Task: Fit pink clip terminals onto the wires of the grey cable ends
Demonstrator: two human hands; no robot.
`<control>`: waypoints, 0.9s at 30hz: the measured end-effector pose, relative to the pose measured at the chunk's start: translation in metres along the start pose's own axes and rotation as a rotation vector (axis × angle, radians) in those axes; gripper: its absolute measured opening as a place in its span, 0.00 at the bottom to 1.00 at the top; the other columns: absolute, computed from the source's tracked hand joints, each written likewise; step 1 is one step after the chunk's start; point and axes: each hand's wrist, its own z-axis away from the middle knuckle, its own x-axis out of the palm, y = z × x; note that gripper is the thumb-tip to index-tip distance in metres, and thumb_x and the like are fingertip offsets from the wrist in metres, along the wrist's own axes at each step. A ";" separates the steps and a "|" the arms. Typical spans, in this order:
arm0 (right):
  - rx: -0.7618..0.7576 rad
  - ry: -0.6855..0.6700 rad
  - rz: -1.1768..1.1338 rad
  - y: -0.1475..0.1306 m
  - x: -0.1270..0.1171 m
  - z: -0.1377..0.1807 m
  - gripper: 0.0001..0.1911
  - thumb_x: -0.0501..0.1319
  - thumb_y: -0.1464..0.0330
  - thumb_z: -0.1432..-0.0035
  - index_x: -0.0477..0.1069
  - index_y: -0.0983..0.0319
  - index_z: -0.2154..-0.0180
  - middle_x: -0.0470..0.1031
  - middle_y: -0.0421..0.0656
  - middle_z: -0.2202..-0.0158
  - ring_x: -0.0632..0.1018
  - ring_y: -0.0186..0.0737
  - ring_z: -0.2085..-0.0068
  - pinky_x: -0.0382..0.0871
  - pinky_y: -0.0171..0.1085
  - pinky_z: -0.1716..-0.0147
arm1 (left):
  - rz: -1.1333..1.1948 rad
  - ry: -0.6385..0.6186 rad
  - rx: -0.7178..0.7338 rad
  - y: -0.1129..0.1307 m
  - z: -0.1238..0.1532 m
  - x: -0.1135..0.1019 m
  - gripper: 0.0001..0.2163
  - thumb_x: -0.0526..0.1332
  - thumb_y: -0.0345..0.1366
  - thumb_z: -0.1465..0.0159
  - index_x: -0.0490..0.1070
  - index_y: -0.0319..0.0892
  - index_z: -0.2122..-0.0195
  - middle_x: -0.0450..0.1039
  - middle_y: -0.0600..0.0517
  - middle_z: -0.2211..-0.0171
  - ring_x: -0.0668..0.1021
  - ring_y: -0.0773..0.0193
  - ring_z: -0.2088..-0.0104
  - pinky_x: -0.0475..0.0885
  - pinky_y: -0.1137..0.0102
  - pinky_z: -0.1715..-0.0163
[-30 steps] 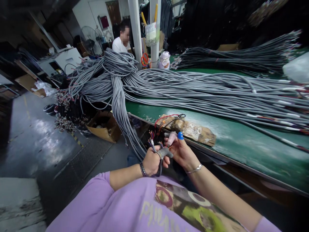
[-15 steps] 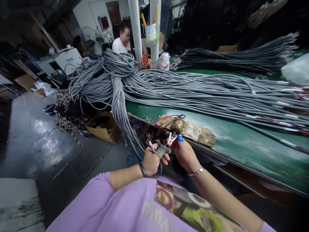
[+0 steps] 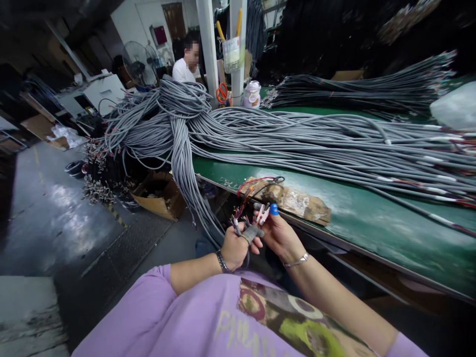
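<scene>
My left hand (image 3: 234, 250) is closed around a grey cable (image 3: 237, 227) whose end fans out into thin coloured wires. A grey cover (image 3: 253, 232) wraps a digit of this hand. More coloured wire ends stick up beside that cover. Blue tape circles a fingertip of my right hand (image 3: 283, 237), which pinches a small pale pink clip-like tool (image 3: 262, 214) close to those ends. Whether the tool's tips touch a wire is too small to tell.
Long grey cables (image 3: 297, 134) cover much of the green table (image 3: 372, 218). Near its edge lies a tape-wrapped wooden block (image 3: 301, 203) with red and black leads. A cardboard box (image 3: 159, 198) stands on the floor. Beyond the cables sits a person (image 3: 184, 67).
My right hand has shifted slightly left and turned a little with the pink tool. The cable end in my left hand has tipped slightly right and down.
</scene>
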 end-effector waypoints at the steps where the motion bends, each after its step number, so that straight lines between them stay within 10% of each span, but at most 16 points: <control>1: 0.002 0.011 -0.006 0.000 0.001 0.000 0.22 0.63 0.47 0.51 0.75 0.59 0.69 0.76 0.42 0.76 0.74 0.40 0.77 0.71 0.39 0.76 | -0.001 -0.007 -0.001 0.000 0.000 0.000 0.20 0.64 0.53 0.46 0.72 0.36 0.74 0.71 0.51 0.82 0.69 0.71 0.87 0.60 0.76 0.87; 27: 0.034 0.001 0.026 -0.008 0.001 0.004 0.19 0.66 0.50 0.50 0.75 0.60 0.72 0.74 0.39 0.75 0.72 0.33 0.75 0.69 0.32 0.75 | 0.067 -0.030 0.043 -0.001 0.003 -0.004 0.17 0.63 0.48 0.44 0.73 0.35 0.73 0.72 0.52 0.82 0.70 0.72 0.87 0.59 0.77 0.88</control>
